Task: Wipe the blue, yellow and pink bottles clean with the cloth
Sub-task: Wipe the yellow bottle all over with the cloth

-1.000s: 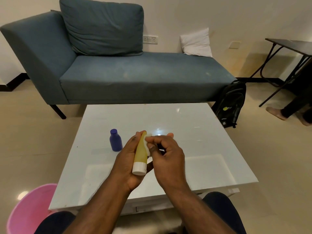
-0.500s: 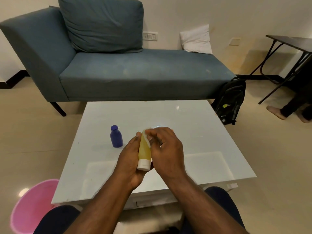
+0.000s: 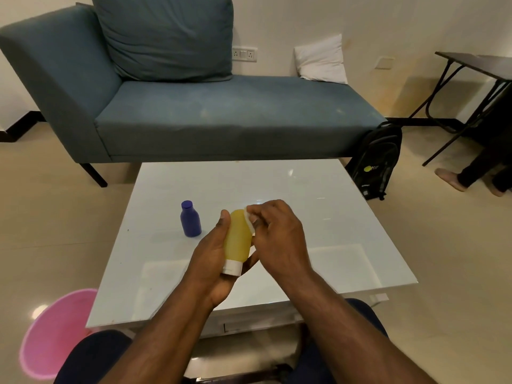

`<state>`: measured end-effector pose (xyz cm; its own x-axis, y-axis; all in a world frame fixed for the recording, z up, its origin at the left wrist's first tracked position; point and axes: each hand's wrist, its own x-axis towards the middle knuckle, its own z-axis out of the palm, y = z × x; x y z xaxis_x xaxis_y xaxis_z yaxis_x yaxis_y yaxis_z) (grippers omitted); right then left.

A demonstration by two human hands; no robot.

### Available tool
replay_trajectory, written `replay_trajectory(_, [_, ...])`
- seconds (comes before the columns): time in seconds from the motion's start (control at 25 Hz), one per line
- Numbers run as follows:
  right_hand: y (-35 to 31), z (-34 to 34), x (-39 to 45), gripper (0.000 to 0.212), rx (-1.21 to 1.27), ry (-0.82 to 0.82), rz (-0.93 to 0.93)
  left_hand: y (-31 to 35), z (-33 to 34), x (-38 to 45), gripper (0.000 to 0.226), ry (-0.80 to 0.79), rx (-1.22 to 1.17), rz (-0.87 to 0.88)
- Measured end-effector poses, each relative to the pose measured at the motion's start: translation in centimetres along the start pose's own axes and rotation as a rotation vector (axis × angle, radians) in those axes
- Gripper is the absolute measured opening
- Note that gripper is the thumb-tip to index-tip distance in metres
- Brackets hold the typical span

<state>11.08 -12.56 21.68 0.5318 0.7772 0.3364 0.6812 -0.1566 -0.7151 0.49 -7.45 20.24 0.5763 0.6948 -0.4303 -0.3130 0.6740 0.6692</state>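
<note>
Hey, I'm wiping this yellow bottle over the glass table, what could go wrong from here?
1. The left hand holds the yellow bottle cap-down over the table; a loose grip could drop it onto the table.
2. The cloth pinched in the right hand shows only a small part, so spots may get missed.
3. The blue bottle stands close by; the left hand could tip it.

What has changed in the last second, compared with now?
The right hand rubbed the cloth along the yellow bottle, whose far end tilted slightly right. The left hand holds that bottle as before; the blue bottle stayed standing on the table.
</note>
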Motion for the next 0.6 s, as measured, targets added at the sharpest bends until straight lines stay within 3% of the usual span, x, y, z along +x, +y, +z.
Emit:
replay_trajectory(0.32, [-0.9,1.6,-5.5,0.021,0.051,-0.119,-0.097,0.6,-0.7,1.2,0.064,0.091,-0.231,-0.097])
replay_trajectory(0.48, [-0.1,1.2,-2.8,0.018,0.096,-0.043,-0.041,0.4,-0.1,0.5,0.048,0.008,-0.149,-0.088])
replay_trajectory(0.6, [0.3,0.7,-0.3,0.016,0.061,0.022,0.011,-0.4,0.2,0.4,0.046,0.033,0.004,-0.057])
